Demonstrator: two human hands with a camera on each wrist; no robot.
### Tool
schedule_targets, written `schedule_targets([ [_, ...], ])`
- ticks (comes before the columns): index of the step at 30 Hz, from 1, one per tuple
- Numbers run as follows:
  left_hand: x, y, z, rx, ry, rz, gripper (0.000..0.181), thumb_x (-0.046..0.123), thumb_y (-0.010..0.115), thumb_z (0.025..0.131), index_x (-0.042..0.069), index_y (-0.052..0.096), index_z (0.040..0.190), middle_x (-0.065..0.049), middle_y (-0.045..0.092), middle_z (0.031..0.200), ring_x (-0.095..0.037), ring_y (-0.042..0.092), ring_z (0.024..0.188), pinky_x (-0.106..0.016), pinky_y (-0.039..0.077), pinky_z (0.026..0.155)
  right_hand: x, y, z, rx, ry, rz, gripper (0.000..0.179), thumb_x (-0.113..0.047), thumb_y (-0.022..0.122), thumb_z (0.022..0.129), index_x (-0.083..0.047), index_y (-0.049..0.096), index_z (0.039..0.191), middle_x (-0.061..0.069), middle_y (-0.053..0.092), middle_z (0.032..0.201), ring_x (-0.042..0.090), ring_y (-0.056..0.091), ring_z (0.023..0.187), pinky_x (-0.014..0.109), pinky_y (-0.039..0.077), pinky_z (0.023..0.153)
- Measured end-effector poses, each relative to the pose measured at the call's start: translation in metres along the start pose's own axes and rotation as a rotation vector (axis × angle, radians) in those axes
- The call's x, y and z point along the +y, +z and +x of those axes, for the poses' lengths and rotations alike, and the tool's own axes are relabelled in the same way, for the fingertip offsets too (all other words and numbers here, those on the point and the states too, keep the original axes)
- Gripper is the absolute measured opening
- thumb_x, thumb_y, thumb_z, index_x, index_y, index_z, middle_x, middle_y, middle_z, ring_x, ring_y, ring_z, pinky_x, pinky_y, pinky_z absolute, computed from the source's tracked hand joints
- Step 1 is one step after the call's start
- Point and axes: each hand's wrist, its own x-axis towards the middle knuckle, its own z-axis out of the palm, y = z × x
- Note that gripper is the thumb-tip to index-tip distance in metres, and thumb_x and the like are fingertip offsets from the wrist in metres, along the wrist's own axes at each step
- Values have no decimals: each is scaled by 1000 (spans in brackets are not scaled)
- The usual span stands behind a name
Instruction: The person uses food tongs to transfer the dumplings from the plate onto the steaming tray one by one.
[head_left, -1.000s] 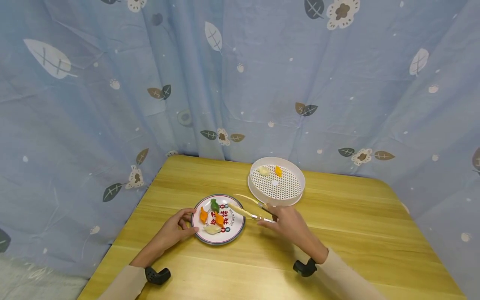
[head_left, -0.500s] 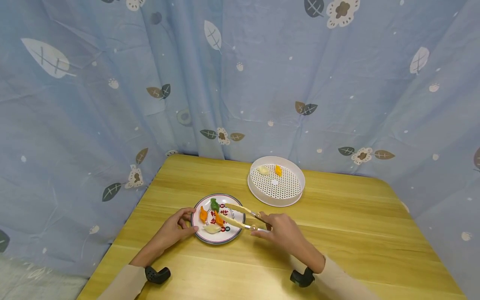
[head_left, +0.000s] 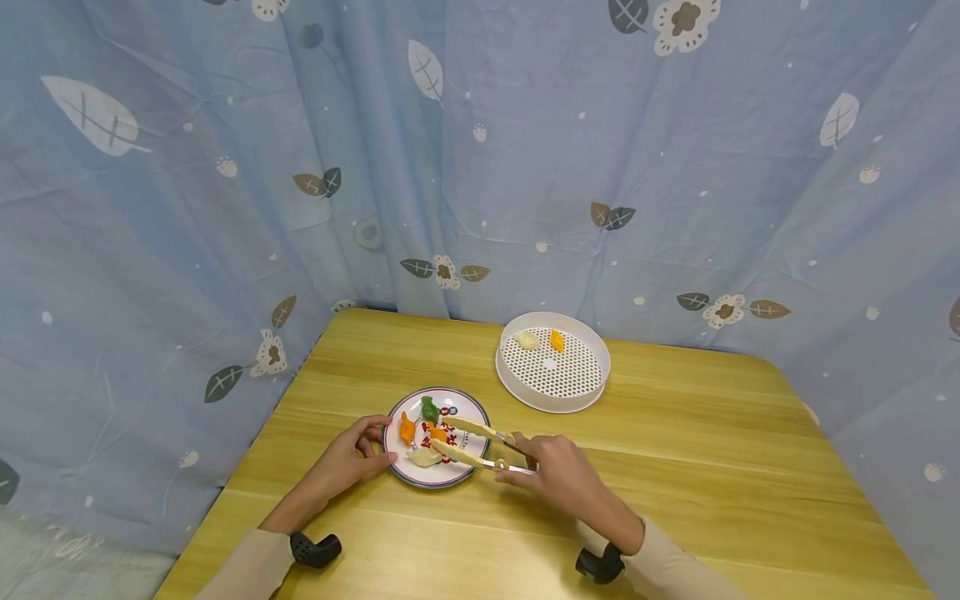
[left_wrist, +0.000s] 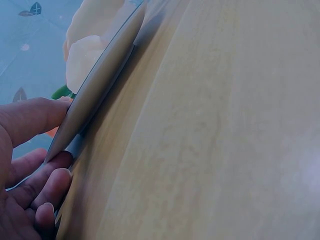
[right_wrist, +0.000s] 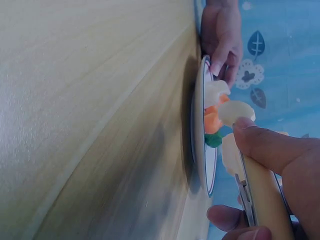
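My left hand (head_left: 351, 458) grips the left rim of a white plate (head_left: 435, 484) with a coloured edge; in the left wrist view the thumb is on top, fingertips at the underside. On the plate lie a green dumpling (head_left: 429, 408), a white dumpling (head_left: 424, 457) and two orange dumplings, one at the left (head_left: 407, 428). My right hand (head_left: 558, 475) holds a pair of tongs (head_left: 468, 457) by the handles, also seen in the right wrist view. The spread cream tips reach over the plate, on either side of the right orange dumpling (head_left: 437, 433), partly hidden.
Behind the plate to the right stands a round white steamer tray (head_left: 553, 402) with a perforated base. It holds a pale dumpling (head_left: 527, 340) and a yellow dumpling (head_left: 557, 341). A blue patterned curtain (head_left: 517, 167) surrounds the wooden table (head_left: 690, 450).
The right hand has moved left and slightly toward the body, carrying the tongs from the plate's right edge to the right orange dumpling. The left hand and plate stay in place.
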Motion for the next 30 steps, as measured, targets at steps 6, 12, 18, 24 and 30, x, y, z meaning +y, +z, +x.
schedule_targets([
  [6,-1,0,0,2,-1,1,59,17,85,87,10,57,139,-10,58,112,-21,49,82,-26,41,62,-2,-1,-2,-4,-9,-6,48,-55,79,85,-14,75,109,-20,42,61,2,39,52,23,36,49],
  [12,-1,1,0,7,-16,0,59,18,85,87,11,57,139,-10,59,112,-22,49,84,-26,41,62,0,2,-3,-5,-24,-37,47,-55,78,85,-14,72,107,-18,39,60,2,36,51,23,33,49],
  [18,-1,1,0,12,-17,6,59,18,85,87,11,57,140,-10,58,112,-22,49,84,-26,41,63,0,9,-1,48,-63,-81,50,-52,83,81,-15,75,114,-17,35,60,0,31,50,21,30,47],
  [24,0,1,1,13,-13,10,59,16,85,87,11,58,139,-10,59,112,-22,49,83,-26,41,63,-3,14,1,46,-52,-76,48,-51,82,83,-15,76,114,-17,35,60,1,30,52,23,28,47],
  [30,0,1,1,11,-9,9,59,16,85,87,11,58,139,-10,58,112,-22,49,83,-26,41,62,-3,16,0,31,-34,-55,50,-53,79,86,-15,76,119,-17,37,60,1,30,53,22,27,47],
])
